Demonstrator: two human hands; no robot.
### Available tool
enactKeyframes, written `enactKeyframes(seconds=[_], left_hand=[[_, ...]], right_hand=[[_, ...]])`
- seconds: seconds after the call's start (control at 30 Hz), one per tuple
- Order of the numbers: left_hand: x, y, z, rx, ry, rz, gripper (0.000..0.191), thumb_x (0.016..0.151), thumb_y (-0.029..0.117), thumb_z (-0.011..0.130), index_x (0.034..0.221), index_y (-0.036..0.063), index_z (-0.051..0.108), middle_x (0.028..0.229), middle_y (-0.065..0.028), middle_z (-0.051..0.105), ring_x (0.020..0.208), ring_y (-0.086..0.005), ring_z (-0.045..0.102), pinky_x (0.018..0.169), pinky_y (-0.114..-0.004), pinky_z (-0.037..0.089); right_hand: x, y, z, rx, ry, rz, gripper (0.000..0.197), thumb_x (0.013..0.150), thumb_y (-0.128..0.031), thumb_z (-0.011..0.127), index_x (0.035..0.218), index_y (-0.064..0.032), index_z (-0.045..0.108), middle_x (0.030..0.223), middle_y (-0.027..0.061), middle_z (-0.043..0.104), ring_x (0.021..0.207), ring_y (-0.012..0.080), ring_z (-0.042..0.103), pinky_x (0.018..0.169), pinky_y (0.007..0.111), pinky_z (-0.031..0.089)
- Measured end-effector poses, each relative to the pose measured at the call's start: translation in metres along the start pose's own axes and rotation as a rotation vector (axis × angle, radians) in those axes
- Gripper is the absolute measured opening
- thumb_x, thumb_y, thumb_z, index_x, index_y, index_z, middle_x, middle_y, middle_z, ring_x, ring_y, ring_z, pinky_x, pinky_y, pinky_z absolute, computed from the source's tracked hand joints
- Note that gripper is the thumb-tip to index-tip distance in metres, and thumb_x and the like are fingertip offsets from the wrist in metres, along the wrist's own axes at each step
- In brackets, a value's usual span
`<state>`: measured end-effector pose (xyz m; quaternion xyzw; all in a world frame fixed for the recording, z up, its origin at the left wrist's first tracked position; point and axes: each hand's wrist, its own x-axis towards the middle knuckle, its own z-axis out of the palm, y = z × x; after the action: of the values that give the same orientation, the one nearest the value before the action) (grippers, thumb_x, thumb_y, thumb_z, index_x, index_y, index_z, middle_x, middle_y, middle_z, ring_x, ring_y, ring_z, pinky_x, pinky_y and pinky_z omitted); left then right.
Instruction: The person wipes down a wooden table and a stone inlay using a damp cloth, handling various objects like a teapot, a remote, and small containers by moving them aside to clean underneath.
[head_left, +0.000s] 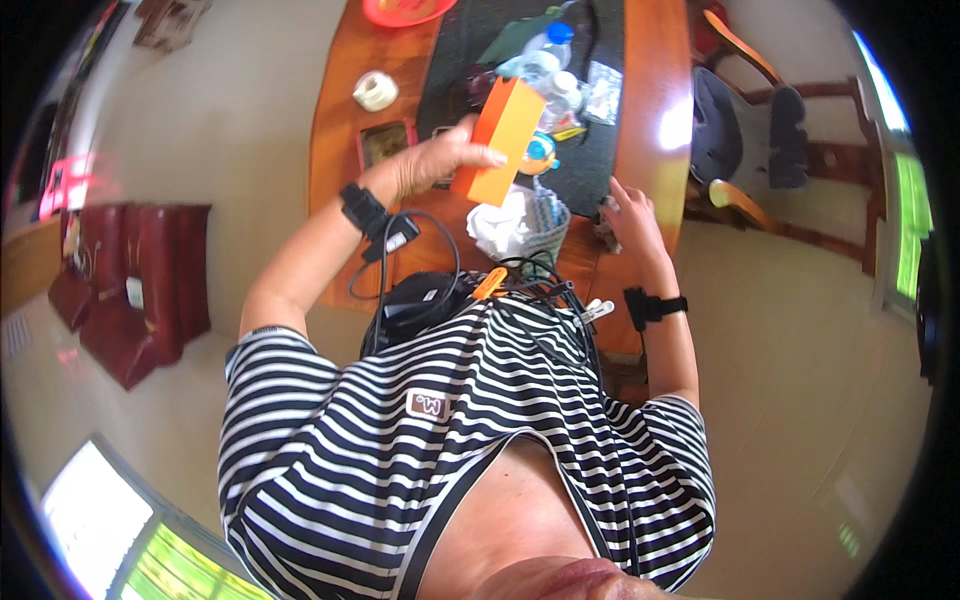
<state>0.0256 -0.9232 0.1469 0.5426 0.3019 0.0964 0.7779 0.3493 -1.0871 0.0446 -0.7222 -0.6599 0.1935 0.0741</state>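
My left hand (448, 159) grips an orange rectangular box (499, 142), thumb across its near face, and holds it tilted above the table. At the right side of the table, my right hand (634, 217) is closed over a crumpled greyish cloth or tissue (607, 229), partly hidden by the fingers. Just below the box, close to my body, is a woven basket (546, 232) with white paper or plastic (502, 225) bulging at its left side. A small blue-and-orange object (538, 154) lies beyond the basket, partly covered by the box.
The wooden table (652, 45) has a dark runner (589, 176). On it are a clear bottle with a blue cap (556, 46), a white-capped bottle (561, 94) and a silvery packet (602, 94). A tape roll (375, 91), red-rimmed tray (386, 142) and red plate (409, 9) lie left. Chairs (716, 127) stand right.
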Motion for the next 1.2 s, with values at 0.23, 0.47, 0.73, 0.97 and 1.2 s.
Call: enactKeyframes(seconds=[0.23,0.47,0.73,0.97,1.2], left_hand=[[-0.027,0.000,-0.062,0.212,0.240,0.089,0.071,0.084,0.027,0.068,0.141,0.0015,0.033,0.125,-0.0095,0.052,0.115,-0.0162,0.052,0.098,-0.032,0.045],[-0.033,-0.047,-0.081,0.460,0.314,0.070,0.070,0.080,0.037,0.074,0.124,-0.0063,0.041,0.116,-0.0181,0.058,0.109,-0.0235,0.057,0.092,-0.034,0.047],[-0.056,-0.059,-0.091,0.503,0.179,-0.164,0.077,0.079,0.041,0.072,0.134,-0.0016,0.038,0.108,-0.0128,0.059,0.100,-0.0176,0.057,0.088,-0.031,0.047],[-0.069,0.042,-0.077,-0.185,0.337,0.231,0.058,0.087,0.040,0.065,0.124,-0.0033,0.053,0.109,-0.0150,0.066,0.093,-0.0197,0.068,0.083,-0.031,0.055],[-0.067,0.118,-0.028,-0.328,0.039,0.237,0.048,0.085,0.035,0.071,0.117,0.0010,0.060,0.107,-0.0091,0.067,0.092,-0.0158,0.067,0.082,-0.028,0.055]], right_hand=[[-0.039,0.029,0.048,-0.035,-0.158,-0.009,0.063,0.082,-0.012,0.068,0.141,-0.0243,0.048,0.148,0.0250,0.036,0.130,0.0467,0.040,0.103,0.048,0.043],[-0.034,0.028,0.051,0.027,-0.062,0.057,0.054,0.080,0.000,0.064,0.131,-0.0178,0.060,0.145,0.0214,0.042,0.125,0.0427,0.047,0.104,0.047,0.042],[-0.029,0.032,0.049,0.013,-0.079,0.021,0.049,0.080,0.001,0.063,0.127,-0.0134,0.061,0.142,0.0222,0.045,0.125,0.0423,0.047,0.104,0.046,0.041],[-0.015,0.046,0.036,0.957,-0.159,0.337,0.037,0.086,0.003,0.056,0.123,0.0008,0.061,0.108,0.0104,0.067,0.095,0.0206,0.065,0.087,0.032,0.051],[0.015,-0.058,-0.084,1.247,0.026,0.140,0.040,0.091,-0.004,0.061,0.130,0.0016,0.056,0.111,0.0087,0.065,0.096,0.0161,0.063,0.084,0.030,0.051]])
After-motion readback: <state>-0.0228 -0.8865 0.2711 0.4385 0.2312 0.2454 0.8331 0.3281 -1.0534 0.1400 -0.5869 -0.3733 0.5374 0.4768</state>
